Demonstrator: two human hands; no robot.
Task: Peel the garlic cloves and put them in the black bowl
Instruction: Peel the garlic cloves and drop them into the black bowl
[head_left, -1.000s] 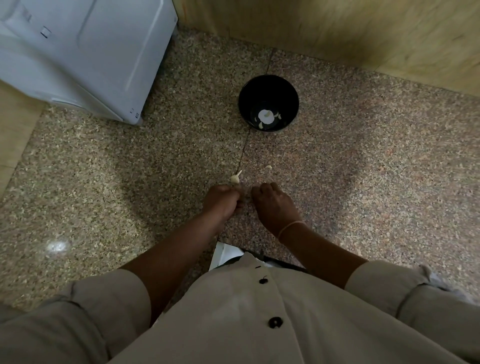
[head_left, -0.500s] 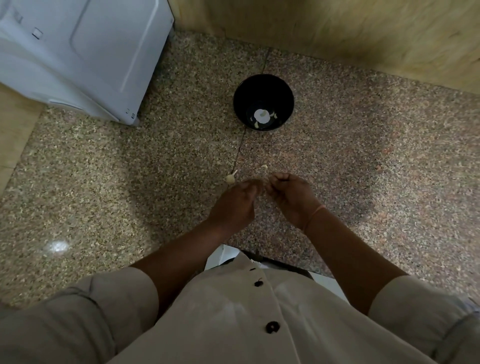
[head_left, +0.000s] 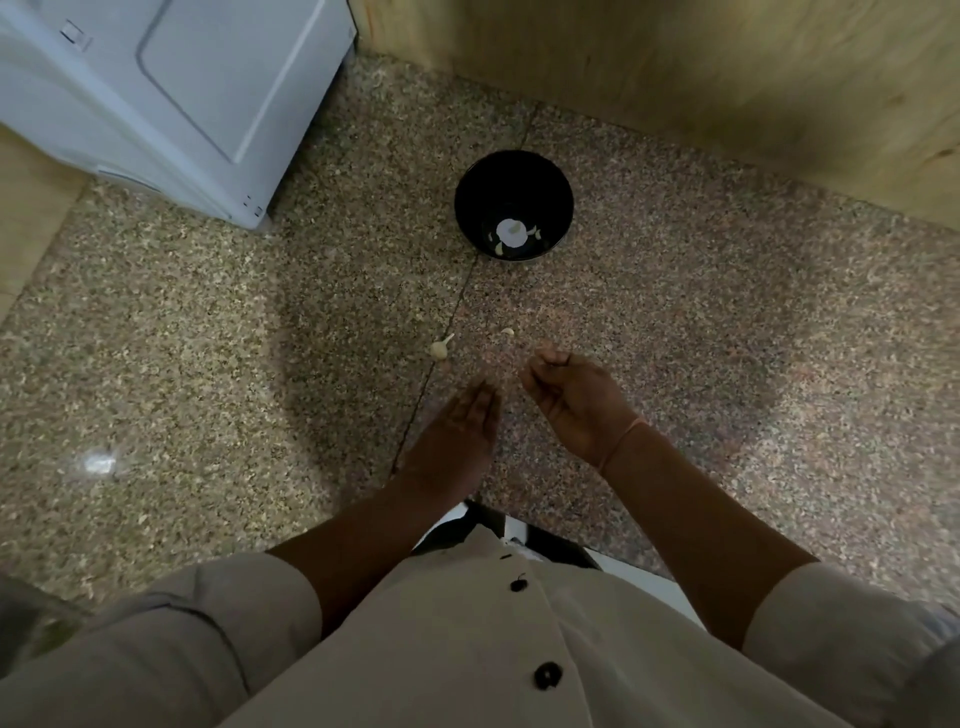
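The black bowl (head_left: 511, 176) stands on the speckled stone floor, with peeled garlic cloves (head_left: 511, 234) pale at its bottom. Nearer to me, an unpeeled garlic piece with a stem (head_left: 440, 348) lies on the floor seam, and a small pale bit (head_left: 507, 331) lies to its right. My left hand (head_left: 460, 426) hovers below these with straight fingers and holds nothing. My right hand (head_left: 571, 397) is beside it, a little apart. Its fingers are curled and its fingertips pinch together on a small clove that they mostly hide.
A white appliance (head_left: 156, 93) fills the upper left corner. A wooden panel wall (head_left: 675, 78) runs behind the bowl. My beige buttoned shirt (head_left: 467, 649) and rolled sleeves cover the bottom of the view.
My hands were low and pressed together near the floor. They have lifted and parted; my left hand has opened flat, and my right hand stays curled.
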